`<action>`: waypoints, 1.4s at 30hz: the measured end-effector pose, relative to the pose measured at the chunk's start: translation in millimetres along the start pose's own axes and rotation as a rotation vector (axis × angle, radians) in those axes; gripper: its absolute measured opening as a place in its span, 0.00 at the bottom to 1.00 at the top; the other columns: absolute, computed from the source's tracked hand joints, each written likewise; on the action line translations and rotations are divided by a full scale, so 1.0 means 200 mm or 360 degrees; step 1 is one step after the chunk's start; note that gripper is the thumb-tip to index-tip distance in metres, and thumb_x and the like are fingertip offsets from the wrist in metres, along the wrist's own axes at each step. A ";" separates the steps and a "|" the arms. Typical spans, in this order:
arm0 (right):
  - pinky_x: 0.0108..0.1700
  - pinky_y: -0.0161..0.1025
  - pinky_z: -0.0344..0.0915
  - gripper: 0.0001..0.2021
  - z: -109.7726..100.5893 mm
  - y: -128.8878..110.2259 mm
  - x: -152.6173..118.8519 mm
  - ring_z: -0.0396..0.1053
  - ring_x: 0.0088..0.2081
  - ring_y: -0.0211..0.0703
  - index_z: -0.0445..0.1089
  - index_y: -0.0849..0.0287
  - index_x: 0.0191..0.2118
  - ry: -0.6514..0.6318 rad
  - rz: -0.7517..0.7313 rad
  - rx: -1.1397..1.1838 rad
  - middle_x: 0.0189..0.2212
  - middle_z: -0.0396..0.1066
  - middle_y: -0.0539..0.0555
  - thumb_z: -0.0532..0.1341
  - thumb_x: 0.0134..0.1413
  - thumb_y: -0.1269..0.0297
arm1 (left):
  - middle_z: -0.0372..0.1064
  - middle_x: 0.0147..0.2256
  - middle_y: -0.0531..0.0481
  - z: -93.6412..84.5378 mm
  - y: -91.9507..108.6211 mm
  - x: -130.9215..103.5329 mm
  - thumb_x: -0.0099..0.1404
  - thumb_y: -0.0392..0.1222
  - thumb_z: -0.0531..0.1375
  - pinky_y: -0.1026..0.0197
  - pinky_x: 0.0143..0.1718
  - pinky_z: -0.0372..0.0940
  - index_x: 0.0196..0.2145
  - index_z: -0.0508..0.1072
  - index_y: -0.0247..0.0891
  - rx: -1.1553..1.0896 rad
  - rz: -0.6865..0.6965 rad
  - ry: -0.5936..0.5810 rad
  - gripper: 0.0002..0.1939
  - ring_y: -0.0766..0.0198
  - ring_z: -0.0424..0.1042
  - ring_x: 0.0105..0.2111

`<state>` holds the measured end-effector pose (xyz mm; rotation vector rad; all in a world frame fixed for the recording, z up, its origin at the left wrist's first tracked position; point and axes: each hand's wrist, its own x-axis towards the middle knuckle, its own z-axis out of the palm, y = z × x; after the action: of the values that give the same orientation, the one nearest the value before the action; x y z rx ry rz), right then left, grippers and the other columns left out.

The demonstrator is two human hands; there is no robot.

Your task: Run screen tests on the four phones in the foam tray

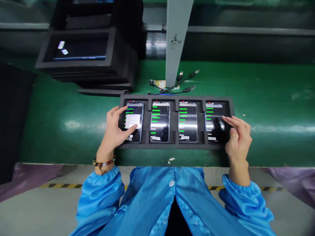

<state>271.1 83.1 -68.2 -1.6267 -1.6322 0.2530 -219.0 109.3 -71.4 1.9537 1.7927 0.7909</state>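
A black foam tray (174,146) lies before me with several smartphones in a row of recesses, their screens lit with green bars. My left hand (115,126) spans the leftmost phone (138,134), thumb on a white pop-up box, index finger near the top left corner. At the tray's other end, my right hand (238,134) has its fingertips at the right side of the rightmost phone (213,131), fingers stretched and thumb bent. Whether they touch the glass I cannot tell. Two middle phones, a left one (159,123) and a right one (188,123), sit untouched.
Behind the tray, short black cables (172,88) lie at the foot of a grey metal post (176,42). Stacked black foam trays (118,62) stand at the back left, a phone in the top one. A dark block (14,121) borders the green bench (275,108) at far left.
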 end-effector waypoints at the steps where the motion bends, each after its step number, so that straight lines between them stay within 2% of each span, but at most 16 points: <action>1: 0.72 0.68 0.64 0.21 0.00 0.00 0.00 0.71 0.67 0.59 0.81 0.52 0.61 -0.0001 -0.0006 0.0006 0.57 0.81 0.57 0.53 0.77 0.61 | 0.62 0.68 0.37 0.00 0.00 0.00 0.68 0.57 0.70 0.34 0.77 0.55 0.72 0.65 0.44 0.0006 0.0001 0.0003 0.40 0.42 0.58 0.74; 5: 0.70 0.67 0.67 0.20 0.00 0.01 0.01 0.72 0.66 0.58 0.80 0.51 0.61 -0.0029 -0.0030 0.0014 0.57 0.81 0.57 0.52 0.78 0.60 | 0.65 0.67 0.37 0.00 -0.02 0.01 0.72 0.55 0.66 0.33 0.76 0.56 0.70 0.69 0.43 -0.0023 -0.0030 0.0055 0.34 0.42 0.61 0.73; 10: 0.69 0.66 0.69 0.20 0.01 0.02 0.01 0.72 0.66 0.56 0.79 0.50 0.61 -0.0044 -0.0051 -0.0006 0.57 0.81 0.56 0.51 0.79 0.59 | 0.70 0.65 0.40 0.01 -0.01 0.00 0.74 0.56 0.63 0.33 0.75 0.57 0.61 0.80 0.46 -0.0125 -0.0131 0.0166 0.23 0.42 0.65 0.72; 14: 0.69 0.66 0.70 0.20 0.00 0.02 0.00 0.72 0.66 0.56 0.79 0.49 0.61 -0.0047 -0.0049 0.0003 0.57 0.82 0.56 0.51 0.79 0.60 | 0.71 0.65 0.40 0.01 0.00 0.00 0.74 0.55 0.63 0.33 0.75 0.58 0.57 0.84 0.45 -0.0176 -0.0163 0.0222 0.20 0.42 0.66 0.72; 18: 0.68 0.66 0.70 0.19 0.00 0.02 0.00 0.73 0.65 0.57 0.80 0.50 0.59 -0.0055 -0.0055 0.0010 0.56 0.82 0.56 0.52 0.78 0.60 | 0.70 0.66 0.41 0.02 0.00 0.00 0.75 0.52 0.63 0.38 0.75 0.60 0.54 0.86 0.44 -0.0227 -0.0154 0.0242 0.18 0.45 0.68 0.70; 22: 0.69 0.66 0.67 0.19 -0.01 0.01 0.00 0.73 0.66 0.57 0.82 0.49 0.55 -0.0130 -0.0033 -0.0075 0.55 0.82 0.55 0.52 0.77 0.62 | 0.70 0.66 0.41 0.02 -0.01 0.00 0.76 0.51 0.61 0.40 0.75 0.60 0.52 0.86 0.42 -0.0230 -0.0149 0.0219 0.17 0.46 0.66 0.71; 28: 0.71 0.66 0.62 0.20 0.00 0.01 0.03 0.67 0.70 0.58 0.76 0.47 0.63 -0.0263 0.0026 -0.0216 0.62 0.79 0.54 0.52 0.76 0.62 | 0.66 0.67 0.39 0.02 -0.03 0.00 0.78 0.50 0.57 0.40 0.75 0.60 0.56 0.85 0.41 -0.0160 -0.0192 0.0179 0.21 0.46 0.65 0.71; 34: 0.70 0.65 0.62 0.21 -0.01 0.01 0.04 0.65 0.72 0.58 0.72 0.47 0.67 -0.0337 0.0041 -0.0264 0.66 0.76 0.54 0.51 0.77 0.61 | 0.65 0.68 0.37 0.01 -0.05 0.01 0.79 0.53 0.55 0.38 0.74 0.60 0.58 0.84 0.41 -0.0115 -0.0180 0.0153 0.24 0.44 0.64 0.71; 36: 0.71 0.65 0.62 0.21 -0.01 0.01 0.03 0.66 0.72 0.58 0.73 0.47 0.67 -0.0310 0.0025 -0.0240 0.65 0.76 0.55 0.52 0.77 0.61 | 0.65 0.68 0.37 0.00 -0.02 0.01 0.80 0.54 0.55 0.35 0.74 0.59 0.60 0.83 0.42 -0.0046 -0.0164 0.0164 0.24 0.43 0.64 0.71; 39: 0.72 0.65 0.63 0.20 -0.01 0.01 0.02 0.68 0.70 0.57 0.75 0.47 0.65 -0.0212 -0.0021 -0.0136 0.63 0.77 0.56 0.53 0.77 0.60 | 0.62 0.72 0.39 0.00 0.09 0.00 0.78 0.54 0.58 0.29 0.76 0.53 0.61 0.82 0.47 0.0173 -0.0021 0.0223 0.22 0.40 0.60 0.73; 41: 0.72 0.66 0.64 0.20 -0.02 0.02 0.01 0.70 0.68 0.58 0.77 0.48 0.63 -0.0153 -0.0041 -0.0078 0.61 0.78 0.58 0.53 0.77 0.59 | 0.61 0.74 0.43 0.02 0.19 0.00 0.76 0.52 0.60 0.27 0.76 0.50 0.58 0.84 0.51 0.0245 0.0159 0.0140 0.19 0.38 0.60 0.73; 42: 0.71 0.66 0.65 0.20 -0.02 0.02 0.00 0.70 0.68 0.58 0.78 0.49 0.63 -0.0137 -0.0045 -0.0065 0.61 0.78 0.58 0.53 0.77 0.59 | 0.61 0.74 0.44 0.04 0.25 0.01 0.76 0.51 0.60 0.27 0.75 0.51 0.56 0.85 0.52 0.0240 0.0249 0.0036 0.18 0.38 0.61 0.73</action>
<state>276.2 83.3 -68.1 -1.6420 -1.7342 0.2807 -175.7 106.4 -46.7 2.2128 1.7751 0.7482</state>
